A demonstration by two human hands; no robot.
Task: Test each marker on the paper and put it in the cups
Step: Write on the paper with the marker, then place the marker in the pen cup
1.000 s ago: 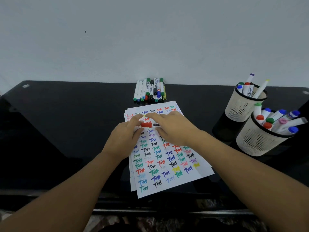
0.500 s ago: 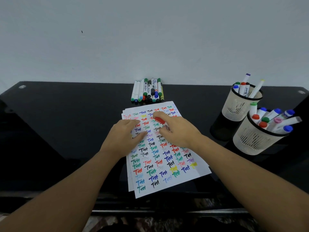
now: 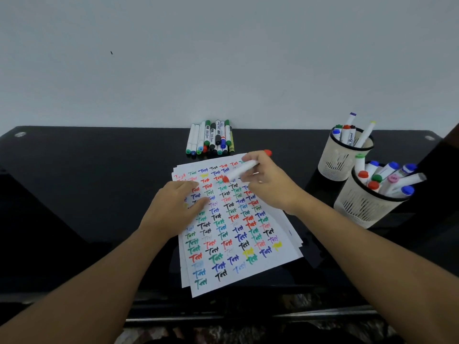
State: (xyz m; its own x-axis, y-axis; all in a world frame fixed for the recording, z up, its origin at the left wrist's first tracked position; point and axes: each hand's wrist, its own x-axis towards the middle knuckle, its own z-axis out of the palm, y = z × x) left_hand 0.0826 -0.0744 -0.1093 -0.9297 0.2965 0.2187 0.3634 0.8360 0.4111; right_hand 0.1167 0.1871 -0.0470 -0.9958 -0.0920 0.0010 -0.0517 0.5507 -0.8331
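A white marker with red ends (image 3: pixel 240 170) is held in my right hand (image 3: pixel 269 184), its red lower end pointing down at the upper part of the paper (image 3: pixel 273 256). The paper is a small stack of sheets covered with coloured "Test" words. My left hand (image 3: pixel 173 209) lies flat on the paper's left side, fingers straight. Two pale mesh cups stand at the right: the far cup (image 3: pixel 340 165) and the near cup (image 3: pixel 360 209), both holding several markers. A pile of loose markers (image 3: pixel 211 140) lies by the wall behind the paper.
The black glossy table (image 3: pixel 87 182) runs to a grey wall at the back; its front edge is just below the paper. A dark object (image 3: pixel 444 170) rises at the far right beside the near cup.
My hands were together on the red marker a second ago. Now my right hand holds it alone, angled tip-down over the paper, and my left hand has settled flat on the sheet.
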